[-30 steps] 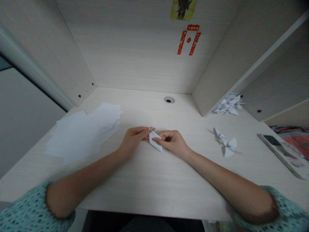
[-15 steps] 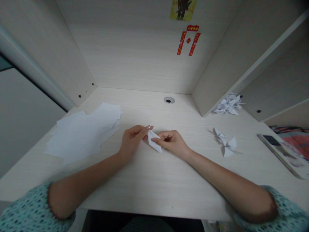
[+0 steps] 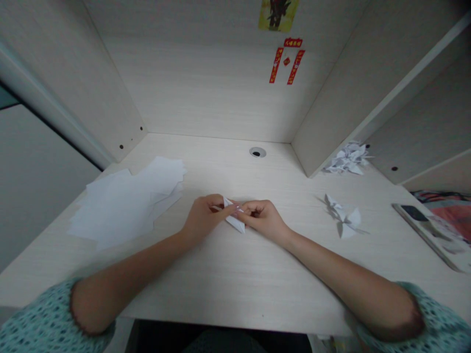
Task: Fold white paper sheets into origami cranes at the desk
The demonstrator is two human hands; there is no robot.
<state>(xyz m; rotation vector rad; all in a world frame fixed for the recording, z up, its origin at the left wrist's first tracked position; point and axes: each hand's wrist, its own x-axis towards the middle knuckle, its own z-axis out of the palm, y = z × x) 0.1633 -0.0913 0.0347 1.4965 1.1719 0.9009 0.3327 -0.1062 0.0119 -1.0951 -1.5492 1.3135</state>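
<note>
A small piece of folded white paper is held between both hands, just over the middle of the desk. My left hand grips it from the left, its thumb lying across the paper's face. From the right, my right hand pinches the paper's edge between thumb and fingers. The two thumb tips nearly meet, and they cover part of the folds. One corner of the paper points up and left, another down toward me.
Loose white paper sheets are spread on the desk at left. Folded paper cranes lie at right, with a heap of more folded paper behind. A phone rests at far right. A cable hole is near the back panel.
My left thumb has slid from the paper's upper tip down and right across its face, close to the right thumb. The paper has turned slightly. My right hand has barely moved.
</note>
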